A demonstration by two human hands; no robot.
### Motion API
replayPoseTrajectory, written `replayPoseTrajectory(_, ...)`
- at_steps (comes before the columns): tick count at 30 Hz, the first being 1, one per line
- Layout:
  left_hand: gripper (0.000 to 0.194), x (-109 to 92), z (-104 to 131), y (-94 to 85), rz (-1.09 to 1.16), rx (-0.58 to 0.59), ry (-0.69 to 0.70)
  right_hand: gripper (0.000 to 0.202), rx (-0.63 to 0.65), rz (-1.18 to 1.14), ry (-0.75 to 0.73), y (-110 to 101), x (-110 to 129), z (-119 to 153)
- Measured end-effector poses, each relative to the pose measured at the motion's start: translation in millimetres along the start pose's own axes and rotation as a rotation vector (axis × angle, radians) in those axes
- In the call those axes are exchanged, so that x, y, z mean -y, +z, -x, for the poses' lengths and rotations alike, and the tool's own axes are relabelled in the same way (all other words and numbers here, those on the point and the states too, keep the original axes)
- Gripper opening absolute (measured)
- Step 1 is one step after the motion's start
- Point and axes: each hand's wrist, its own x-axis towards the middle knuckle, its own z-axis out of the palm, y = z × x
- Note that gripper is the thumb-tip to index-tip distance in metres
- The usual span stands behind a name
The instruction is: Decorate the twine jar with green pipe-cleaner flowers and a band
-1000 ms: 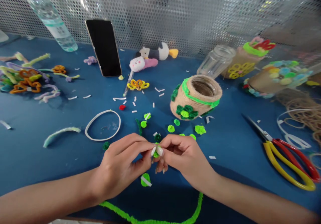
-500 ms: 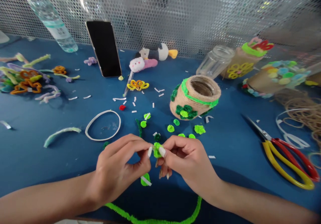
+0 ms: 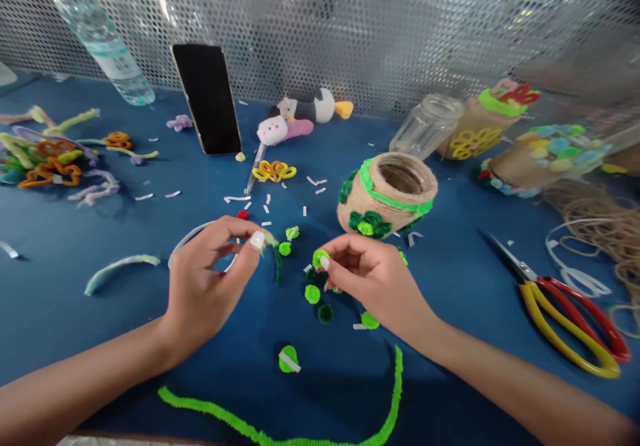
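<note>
My right hand (image 3: 367,273) pinches a small lime-green pipe cleaner coil (image 3: 319,258) between thumb and fingertips. To the left, my left hand (image 3: 215,279) is closed at thumb and index finger on the upper end of a short green pipe cleaner piece (image 3: 278,266); that end looks pale and blurred. Small lime coils, one of them this coil (image 3: 313,293), and a dark green coil (image 3: 325,313) lie between and below the hands. Nearer me rests a lime coil (image 3: 287,355) with a white strip across it. A long lime pipe cleaner (image 3: 220,411) curves along the front.
Behind my right hand a twine-wrapped jar (image 3: 350,199) leans, decorated with green flowers. Scissors (image 3: 565,319) lie at the right beside tangled twine (image 3: 590,213). A phone (image 3: 209,99) and a bottle (image 3: 117,59) stand at the back, before a perforated metal panel (image 3: 370,39).
My hands have moved apart. The left went up and leftward to the green piece; the right keeps the lime coil and has risen slightly. Coils between the hands are now uncovered.
</note>
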Motion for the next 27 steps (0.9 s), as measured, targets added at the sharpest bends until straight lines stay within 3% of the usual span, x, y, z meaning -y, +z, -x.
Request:
replayPoseTrajectory(6,0.023,5.9,-7.4,-4.1,0.066,-0.001,-0.059,0.017,0.123,0.476,-0.289,-7.6,-11.1,-24.5)
replayPoseTrajectory(10,0.021,5.2,-9.3,-2.6,0.094,-0.024,-0.1,0.027,0.124,0.771,-0.382,-8.6,-18.4,-27.2)
replayPoseTrajectory(15,0.019,6.1,-10.2,-0.3,0.257,-0.031,-0.18,0.041,0.145,1.086,-0.451,-8.7,-8.4,-26.0)
replayPoseTrajectory(18,0.029,5.4,-10.4,-0.5,0.296,-0.017,-0.19,0.04,0.146,1.104,-0.502,-8.4,3.0,-28.7)
replayPoseTrajectory(20,0.031,3.8,-10.8,-1.2,0.273,-0.005,-0.181,0.035,0.213,1.016,-0.512,-9.7,9.7,-29.2)
replayPoseTrajectory(24,0.025,1.3,-11.7,-2.9,0.215,0.025,-0.148,0.028,0.395,0.891,-0.439,-16.0,14.0,-23.6)
replayPoseTrajectory(27,0.017,1.9,-11.4,-3.2,0.16,0.051,-0.168,0.024,0.44,0.887,-0.415,-18.7,7.6,-18.8)
